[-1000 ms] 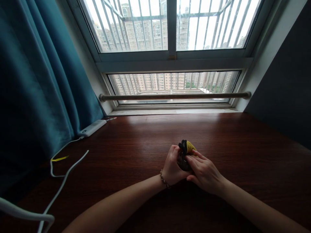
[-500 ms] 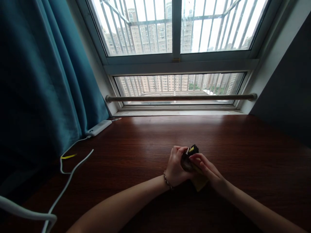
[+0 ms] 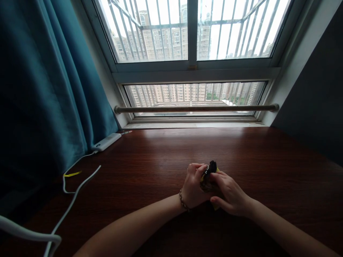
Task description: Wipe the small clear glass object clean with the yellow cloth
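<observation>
Both my hands meet over the dark wooden table (image 3: 166,153), closed around one small black and yellow object (image 3: 210,170) that I cannot name. My left hand (image 3: 194,186), with a bead bracelet at the wrist, grips it from the left. My right hand (image 3: 230,194) wraps it from the right, fingers curled over its top. Most of the object is hidden between the palms; only a black tip and a sliver of yellow show.
A white power bank (image 3: 106,141) lies at the back left by the teal curtain (image 3: 45,96), with white cables (image 3: 71,200) trailing toward me along the left. A rod (image 3: 195,108) crosses the barred window behind the table. A dark wall (image 3: 316,92) stands at the right.
The yellow part of the object, plain a second ago, is now mostly covered by my right hand's fingers. Both hands stay together at the same spot; the view shifted slightly.
</observation>
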Demonstrator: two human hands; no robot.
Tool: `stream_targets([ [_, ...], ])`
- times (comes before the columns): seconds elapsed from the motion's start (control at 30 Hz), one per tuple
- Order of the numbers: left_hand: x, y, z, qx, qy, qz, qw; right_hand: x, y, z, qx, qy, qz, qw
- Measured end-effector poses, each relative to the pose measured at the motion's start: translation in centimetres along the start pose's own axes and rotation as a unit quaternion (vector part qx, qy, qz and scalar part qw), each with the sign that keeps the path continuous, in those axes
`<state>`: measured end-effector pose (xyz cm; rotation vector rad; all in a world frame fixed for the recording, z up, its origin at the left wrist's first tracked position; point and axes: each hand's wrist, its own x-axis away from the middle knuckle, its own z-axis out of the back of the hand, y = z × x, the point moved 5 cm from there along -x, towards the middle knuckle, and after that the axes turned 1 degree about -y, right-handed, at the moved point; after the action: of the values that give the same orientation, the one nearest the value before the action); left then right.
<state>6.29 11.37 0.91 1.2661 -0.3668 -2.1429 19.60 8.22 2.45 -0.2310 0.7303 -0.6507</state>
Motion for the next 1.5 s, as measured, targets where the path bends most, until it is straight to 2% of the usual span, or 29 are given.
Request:
stream_targets([
  [0.07, 0.0, 0.1, 0.0, -0.007, -0.001, -0.006, 1.0, 0.1, 0.3, 0.3, -0.071, -0.003, -0.036, 0.997],
  [0.17, -0.3, -0.2, 0.2, 0.026, 0.003, 0.033, 0.999, 0.0, 0.9, 0.4, -0.191, -0.005, -0.079, 0.978],
  [0.23, -0.6, -0.6, 0.3, 0.058, 0.012, 0.074, 0.996, -0.2, 1.4, 0.5, -0.229, 0.019, -0.104, 0.968],
  [0.33, -0.7, -1.5, 0.3, 0.1, 0.021, 0.143, 0.984, 0.0, 2.6, 0.5, -0.26, 0.089, -0.165, 0.947],
  [0.47, -0.3, -3.3, -0.1, 0.191, 0.032, 0.219, 0.956, 1.2, 5.6, 0.9, -0.345, 0.245, -0.277, 0.862],
  [0.6, -0.1, -4.6, -0.8, 0.289, 0.049, 0.278, 0.915, 3.1, 8.8, 1.9, -0.348, 0.428, -0.343, 0.76],
  [0.7, -0.3, -4.9, -0.8, 0.325, 0.057, 0.32, 0.888, 3.9, 10.3, 1.6, -0.388, 0.482, -0.382, 0.686],
  [0.77, -0.3, -5.2, -0.7, 0.348, 0.074, 0.348, 0.868, 3.8, 10.6, 1.2, -0.412, 0.476, -0.396, 0.668],
  [0.9, 0.0, -6.3, -0.8, 0.426, 0.134, 0.393, 0.804, 3.5, 10.1, 1.5, -0.418, 0.458, -0.398, 0.676],
  [0.93, 0.0, -6.5, -0.9, 0.444, 0.144, 0.4, 0.789, 3.5, 9.5, 2.0, -0.396, 0.457, -0.39, 0.694],
  [0.97, 0.0, -6.7, -0.9, 0.458, 0.153, 0.403, 0.777, 3.3, 8.7, 2.8, -0.351, 0.451, -0.368, 0.734],
  [1.0, 0.0, -6.8, -0.9, 0.468, 0.162, 0.405, 0.769, 2.9, 7.6, 3.5, -0.29, 0.431, -0.329, 0.789],
  [1.03, 0.0, -6.9, -0.8, 0.475, 0.174, 0.406, 0.761, 2.2, 6.1, 4.2, -0.207, 0.387, -0.262, 0.859],
  [1.07, -0.1, -7.0, -0.7, 0.486, 0.19, 0.409, 0.749, 1.5, 4.4, 4.3, -0.132, 0.324, -0.178, 0.92],
  [1.1, -0.1, -7.1, -0.5, 0.498, 0.208, 0.415, 0.733, 0.9, 2.7, 4.0, -0.072, 0.248, -0.09, 0.962],
  [1.13, -0.1, -7.2, -0.4, 0.51, 0.225, 0.423, 0.715, 0.5, 1.1, 3.2, -0.022, 0.165, -0.006, 0.986],
  [1.2, -0.1, -7.5, -0.3, 0.533, 0.249, 0.441, 0.678, 0.4, -0.8, 1.1, 0.036, 0.014, 0.102, 0.994],
  [1.27, -0.1, -7.7, -0.2, 0.544, 0.261, 0.451, 0.658, 0.5, -1.3, -0.6, 0.074, -0.09, 0.127, 0.985],
  [1.3, -0.1, -7.8, -0.2, 0.544, 0.262, 0.45, 0.658, 0.5, -1.2, -1.1, 0.083, -0.118, 0.119, 0.982],
  [1.43, 0.0, -7.8, -0.3, 0.544, 0.268, 0.443, 0.66, 0.4, -0.3, -1.5, 0.117, -0.144, 0.079, 0.98],
  [1.5, 0.0, -7.7, -0.3, 0.542, 0.266, 0.441, 0.664, 0.5, 0.1, -1.6, 0.111, -0.136, 0.07, 0.982],
])
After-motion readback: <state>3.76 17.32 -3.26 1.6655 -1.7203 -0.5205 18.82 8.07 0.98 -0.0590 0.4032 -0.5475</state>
